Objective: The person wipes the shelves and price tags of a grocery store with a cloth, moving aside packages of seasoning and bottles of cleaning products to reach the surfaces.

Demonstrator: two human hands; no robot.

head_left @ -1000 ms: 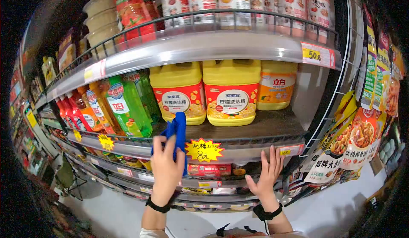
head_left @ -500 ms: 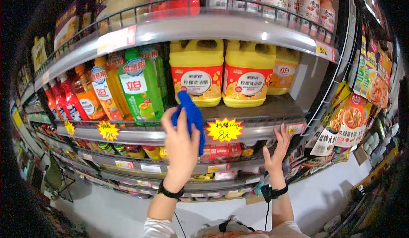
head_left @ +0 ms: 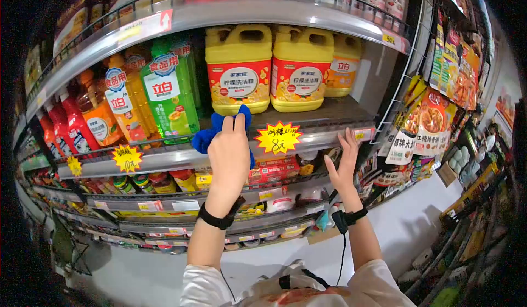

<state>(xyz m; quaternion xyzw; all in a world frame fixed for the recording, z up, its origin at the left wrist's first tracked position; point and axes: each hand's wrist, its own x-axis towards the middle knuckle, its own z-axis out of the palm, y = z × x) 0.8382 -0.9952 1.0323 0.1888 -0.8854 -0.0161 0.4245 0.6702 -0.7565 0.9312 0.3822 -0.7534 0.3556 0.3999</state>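
Observation:
My left hand [head_left: 226,152] grips a bunched blue cloth [head_left: 207,139] at the front edge of the middle shelf [head_left: 315,140]. The cloth sticks out on both sides of my fingers and touches the shelf lip, below two yellow jugs of dish soap [head_left: 239,87]. A yellow star-shaped price tag [head_left: 279,138] hangs just right of the cloth. Farther right, my right hand [head_left: 345,161] has its fingers spread against the same shelf edge, beside a small price label [head_left: 359,135]. It holds nothing.
Green dish soap bottles [head_left: 170,95] and orange bottles [head_left: 123,104] stand left of the jugs. Another yellow jug [head_left: 341,68] is at the back right. Hanging food packets [head_left: 433,115] line the right side. Lower shelves hold jars and boxes [head_left: 274,169].
My left hand has brought the cloth lower, from in front of the jug to the shelf edge, and turned over it. My right hand stays at the edge. The view has shifted slightly.

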